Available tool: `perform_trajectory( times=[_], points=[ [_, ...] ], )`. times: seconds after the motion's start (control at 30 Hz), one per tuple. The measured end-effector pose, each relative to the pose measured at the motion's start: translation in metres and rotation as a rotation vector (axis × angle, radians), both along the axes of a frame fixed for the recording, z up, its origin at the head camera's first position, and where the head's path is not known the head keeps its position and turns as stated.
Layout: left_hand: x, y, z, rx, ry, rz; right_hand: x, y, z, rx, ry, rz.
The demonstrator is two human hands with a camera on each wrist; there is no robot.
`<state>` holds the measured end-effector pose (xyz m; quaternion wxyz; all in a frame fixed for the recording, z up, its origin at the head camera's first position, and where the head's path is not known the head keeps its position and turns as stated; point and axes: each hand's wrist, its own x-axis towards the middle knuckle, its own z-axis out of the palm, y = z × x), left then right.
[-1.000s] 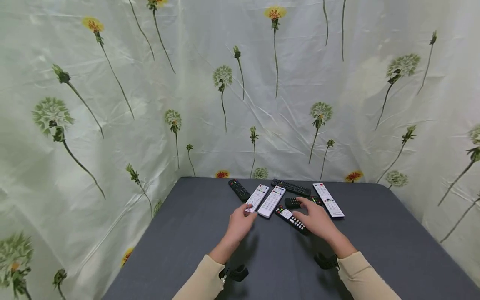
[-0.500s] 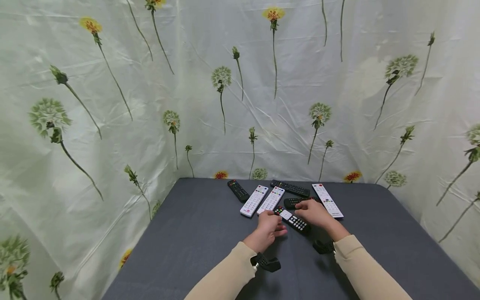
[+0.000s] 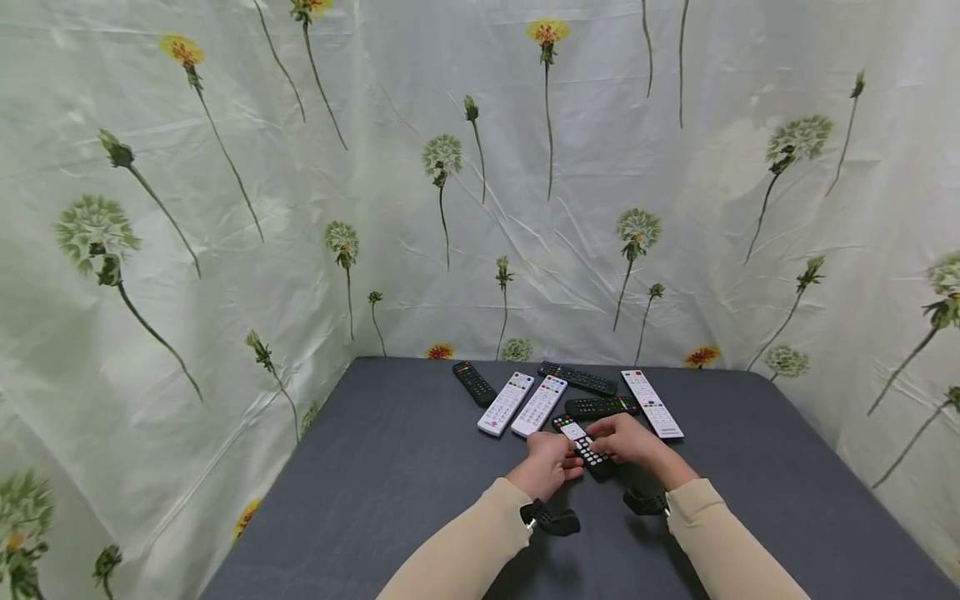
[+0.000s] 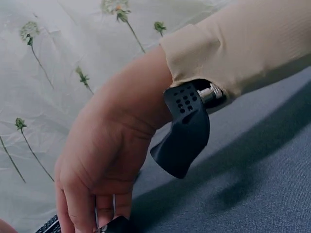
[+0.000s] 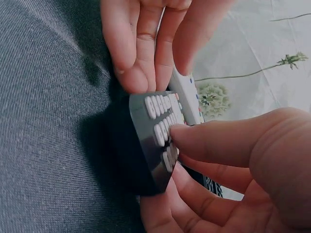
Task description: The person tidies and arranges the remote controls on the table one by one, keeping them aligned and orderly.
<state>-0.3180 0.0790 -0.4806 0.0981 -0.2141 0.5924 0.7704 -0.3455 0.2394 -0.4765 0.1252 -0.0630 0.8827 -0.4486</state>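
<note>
A black remote control with white buttons and a pale upper panel is between my two hands at the middle of the table. My right hand pinches it: in the right wrist view the thumb lies on the white buttons and other fingers reach beneath the black remote's body, which is tipped on its side in that view. At its left edge is my left hand, fingers extended and a fingertip touching the casing; its thumb stands apart. The left wrist view shows this left hand bent downward, only a dark corner of remote visible below.
Two white remotes lie side by side to the left, with a black remote beyond. Farther back lie black remotes and a white remote. Flowered cloth hangs behind the dark table.
My left hand has moved right from the leftmost white remote to the black remote's left edge. My right hand has come down slightly and taken hold of the black remote.
</note>
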Motion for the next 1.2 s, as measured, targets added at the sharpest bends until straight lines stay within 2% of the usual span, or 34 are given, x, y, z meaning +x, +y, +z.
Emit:
perform_trajectory(
  times=[0.17, 0.33, 0.43, 0.77, 1.0, 1.2],
  points=[
    [0.000, 0.006, -0.002, -0.050, 0.029, 0.051, 0.002, 0.002, -0.001, -0.042, -0.012, -0.003],
    [0.004, 0.010, -0.004, -0.112, 0.120, 0.107, 0.006, 0.000, -0.004, -0.110, -0.047, -0.067],
    [0.005, 0.010, -0.004, -0.120, 0.156, 0.116, 0.009, -0.002, -0.004, -0.156, -0.055, -0.111],
    [0.002, 0.000, -0.006, -0.006, 0.192, 0.052, 0.019, -0.011, -0.005, -0.230, -0.044, -0.212],
    [0.005, -0.010, -0.002, -0.026, 0.187, 0.014, 0.027, -0.021, -0.001, -0.250, -0.010, -0.245],
    [0.007, -0.020, 0.001, -0.044, 0.250, 0.008, 0.031, -0.031, 0.004, -0.264, 0.051, -0.222]
  ],
)
